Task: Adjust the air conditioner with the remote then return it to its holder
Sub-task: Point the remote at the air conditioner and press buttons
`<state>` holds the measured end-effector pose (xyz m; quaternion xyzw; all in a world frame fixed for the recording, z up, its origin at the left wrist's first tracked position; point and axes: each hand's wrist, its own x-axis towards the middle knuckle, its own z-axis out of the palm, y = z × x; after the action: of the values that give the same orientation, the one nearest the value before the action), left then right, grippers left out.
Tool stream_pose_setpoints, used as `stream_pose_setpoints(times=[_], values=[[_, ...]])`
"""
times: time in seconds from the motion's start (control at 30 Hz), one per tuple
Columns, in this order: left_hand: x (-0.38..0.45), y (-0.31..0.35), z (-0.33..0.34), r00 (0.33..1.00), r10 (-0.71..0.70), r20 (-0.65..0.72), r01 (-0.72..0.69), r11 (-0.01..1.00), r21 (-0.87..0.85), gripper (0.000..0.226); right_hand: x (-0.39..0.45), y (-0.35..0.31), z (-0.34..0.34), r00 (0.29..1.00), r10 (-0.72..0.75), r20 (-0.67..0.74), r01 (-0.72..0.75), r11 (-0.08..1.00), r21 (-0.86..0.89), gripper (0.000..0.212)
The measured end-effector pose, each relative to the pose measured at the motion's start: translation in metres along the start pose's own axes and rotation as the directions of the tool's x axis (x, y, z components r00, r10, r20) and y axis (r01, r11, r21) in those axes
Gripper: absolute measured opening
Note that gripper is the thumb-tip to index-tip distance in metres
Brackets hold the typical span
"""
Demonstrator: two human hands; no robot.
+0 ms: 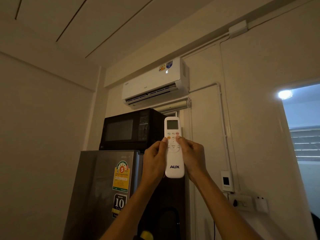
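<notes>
Holding the remote (174,153) upright in the head view, the left hand (154,161) and right hand (193,158) wrap its sides, both thumbs resting by the upper buttons. Pressing well likely means keeping its top aimed at the air conditioner (154,84) high above the microwave (131,129). The holder (226,181), seemingly the wall bracket on the right, looks empty.

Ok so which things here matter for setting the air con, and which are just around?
Part of the job:
white AUX remote, held in left hand and right hand
white wall-mounted air conditioner
white wall holder, apparently the remote's

Just around:
black microwave
grey stickered fridge
white wall socket
</notes>
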<state>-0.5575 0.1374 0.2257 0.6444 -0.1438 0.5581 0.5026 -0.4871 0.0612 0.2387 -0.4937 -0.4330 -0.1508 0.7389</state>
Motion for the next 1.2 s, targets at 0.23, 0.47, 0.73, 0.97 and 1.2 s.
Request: stream_pose_setpoints(times=[0.23, 0.47, 0.73, 0.97, 1.2], values=[[-0.011, -0.009, -0.003, 1.000, -0.007, -0.007, 0.007, 1.000, 0.004, 0.017, -0.011, 0.011, -0.001, 1.000, -0.013, 0.000, 0.013, 1.000, 0.006, 0.005], [-0.025, -0.015, -0.006, 0.999, -0.033, -0.009, 0.032, 0.999, -0.029, 0.018, -0.022, 0.023, -0.001, 1.000, -0.014, -0.008, 0.014, 1.000, -0.017, 0.005], [-0.028, -0.017, -0.007, 0.998, -0.066, -0.010, 0.065, 0.998, -0.021, 0.016, -0.024, 0.024, -0.003, 1.000, -0.009, -0.004, 0.009, 1.000, -0.021, 0.007], [-0.028, -0.014, -0.004, 0.998, -0.063, -0.003, 0.063, 0.998, -0.028, 0.018, -0.022, 0.026, -0.005, 0.999, 0.037, -0.008, -0.037, 0.999, -0.004, 0.008], [-0.028, -0.015, 0.001, 0.998, -0.063, -0.010, 0.063, 0.998, -0.032, 0.019, -0.022, 0.025, -0.007, 0.998, 0.062, -0.001, -0.061, 0.998, 0.033, 0.012]])
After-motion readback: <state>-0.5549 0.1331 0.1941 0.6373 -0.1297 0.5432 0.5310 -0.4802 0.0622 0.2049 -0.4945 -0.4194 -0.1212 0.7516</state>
